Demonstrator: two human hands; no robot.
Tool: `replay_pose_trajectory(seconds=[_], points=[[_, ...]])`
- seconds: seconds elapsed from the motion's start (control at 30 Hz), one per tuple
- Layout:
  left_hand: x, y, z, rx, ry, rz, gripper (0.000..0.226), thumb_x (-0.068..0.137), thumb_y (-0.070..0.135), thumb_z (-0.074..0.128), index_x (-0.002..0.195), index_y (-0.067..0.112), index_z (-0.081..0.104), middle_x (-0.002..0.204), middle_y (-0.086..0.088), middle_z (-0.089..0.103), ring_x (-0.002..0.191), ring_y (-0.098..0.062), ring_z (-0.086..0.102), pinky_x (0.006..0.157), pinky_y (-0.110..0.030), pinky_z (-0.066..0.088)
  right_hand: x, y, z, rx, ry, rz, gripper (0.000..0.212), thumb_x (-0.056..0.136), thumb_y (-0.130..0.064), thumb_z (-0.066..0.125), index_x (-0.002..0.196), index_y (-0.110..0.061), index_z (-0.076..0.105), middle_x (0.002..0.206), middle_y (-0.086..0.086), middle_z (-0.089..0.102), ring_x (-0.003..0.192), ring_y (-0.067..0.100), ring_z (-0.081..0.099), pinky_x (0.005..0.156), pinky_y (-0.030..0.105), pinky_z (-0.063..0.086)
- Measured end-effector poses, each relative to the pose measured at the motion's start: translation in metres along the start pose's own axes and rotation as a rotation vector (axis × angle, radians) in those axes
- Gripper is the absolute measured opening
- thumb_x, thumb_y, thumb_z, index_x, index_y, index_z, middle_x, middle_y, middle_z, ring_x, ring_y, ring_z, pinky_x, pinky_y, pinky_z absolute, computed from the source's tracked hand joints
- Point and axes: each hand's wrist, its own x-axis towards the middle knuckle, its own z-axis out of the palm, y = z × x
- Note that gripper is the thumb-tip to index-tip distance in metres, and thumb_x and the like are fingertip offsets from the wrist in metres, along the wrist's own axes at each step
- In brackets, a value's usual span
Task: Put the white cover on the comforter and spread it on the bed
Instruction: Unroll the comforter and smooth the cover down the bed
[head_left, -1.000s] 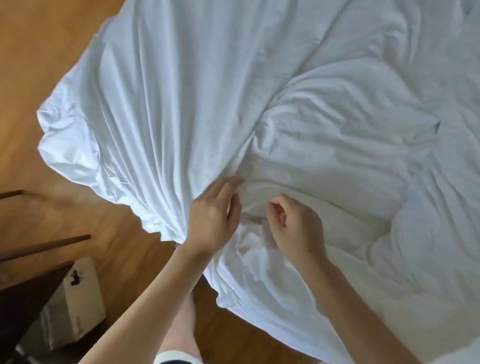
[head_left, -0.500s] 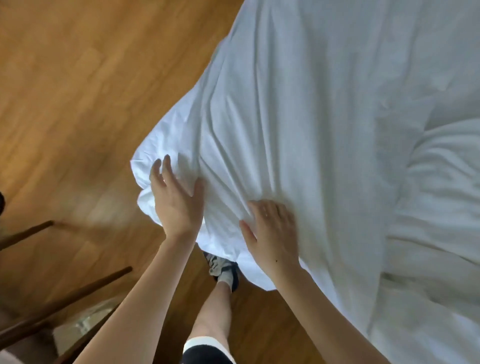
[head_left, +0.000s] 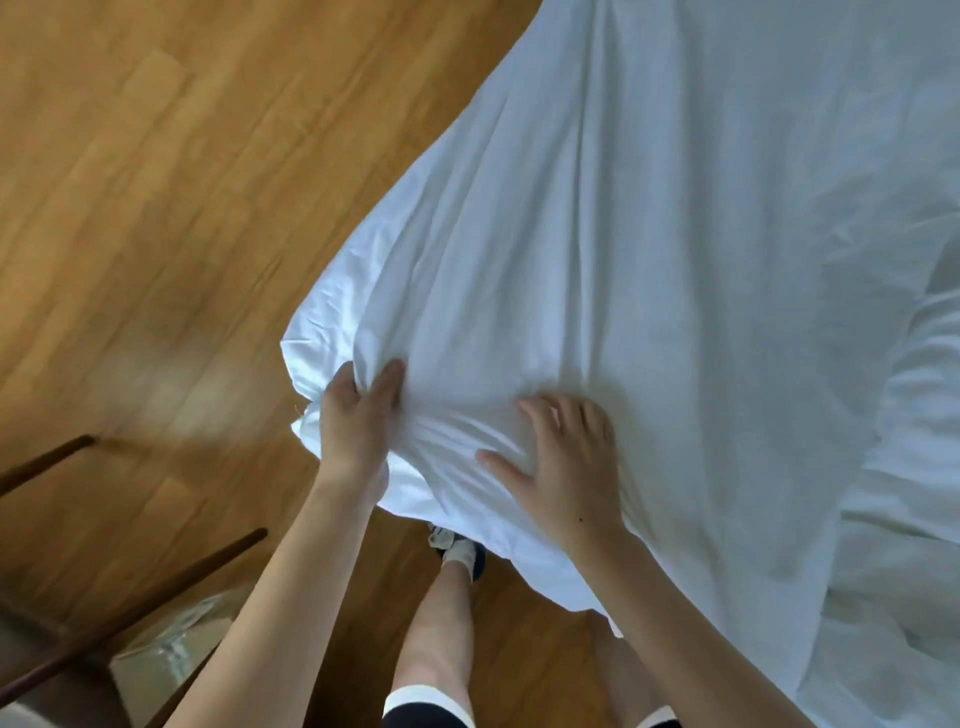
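Note:
The white cover (head_left: 649, 249) lies over the bed and fills the right half of the view, with one bulging corner hanging over the floor. My left hand (head_left: 356, 421) grips a fold of fabric at that corner, thumb and fingers curled round it. My right hand (head_left: 563, 467) presses flat on the cover just to the right, fingers spread. A puffier white mass, apparently the comforter (head_left: 914, 467), shows at the right edge. The bed underneath is hidden by fabric.
Wooden floor (head_left: 182, 208) takes up the left half. Dark wooden chair legs (head_left: 130, 613) and a clear plastic-wrapped thing (head_left: 171, 644) stand at the bottom left. My legs and a sock-clad foot (head_left: 460, 553) are below the hanging corner.
Both hands left the cover's opening and moved to the corner on the left. My left hand, flat half a second ago, now grips the fabric; my right hand stays pressed flat.

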Motion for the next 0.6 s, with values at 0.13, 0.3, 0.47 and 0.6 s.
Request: replay_pose_trajectory(seconds=[0.13,0.3,0.47,0.6], points=[[0.001,-0.009,-0.039,0.280,0.251,0.083,0.025,0.090,0.016,0.063,0.072,0.015,0.045,0.065,0.000,0.046,0.058,-0.018,0.043,0.054,-0.030,0.038,-0.007,-0.003,0.005,-0.003,-0.060,-0.134,0.040,0.090,-0.044,0.052,0.108,-0.011,0.066,0.104,0.004,0.062,0.095,0.028,0.054,0.100,0.045,0.040],[0.015,-0.028,-0.035,0.548,0.321,0.078,0.010,0.093,0.016,0.056,0.090,0.008,0.051,0.070,0.004,0.051,0.061,-0.011,0.047,0.052,-0.025,0.036,-0.010,-0.009,0.021,-0.013,-0.100,-0.194,0.031,0.091,-0.031,0.058,0.114,-0.011,0.062,0.116,0.010,0.059,0.111,0.028,0.054,0.100,0.044,0.043],[0.025,-0.035,-0.035,0.455,0.309,0.009,0.023,0.094,0.014,0.054,0.072,0.016,0.047,0.066,0.003,0.049,0.058,-0.011,0.043,0.055,-0.026,0.036,0.000,-0.016,0.031,0.014,-0.047,-0.119,0.020,0.086,-0.018,0.058,0.104,-0.013,0.066,0.110,0.007,0.060,0.101,0.022,0.051,0.088,0.034,0.046],[0.016,-0.020,-0.059,-0.211,-0.235,-0.389,0.027,0.096,0.028,0.054,0.119,0.018,0.062,0.113,-0.001,0.071,0.104,-0.017,0.068,0.081,-0.030,0.058,0.002,-0.020,0.039,0.041,0.018,-0.045,0.018,0.084,-0.015,0.057,0.100,-0.012,0.066,0.106,0.008,0.060,0.096,0.025,0.053,0.083,0.034,0.047]])
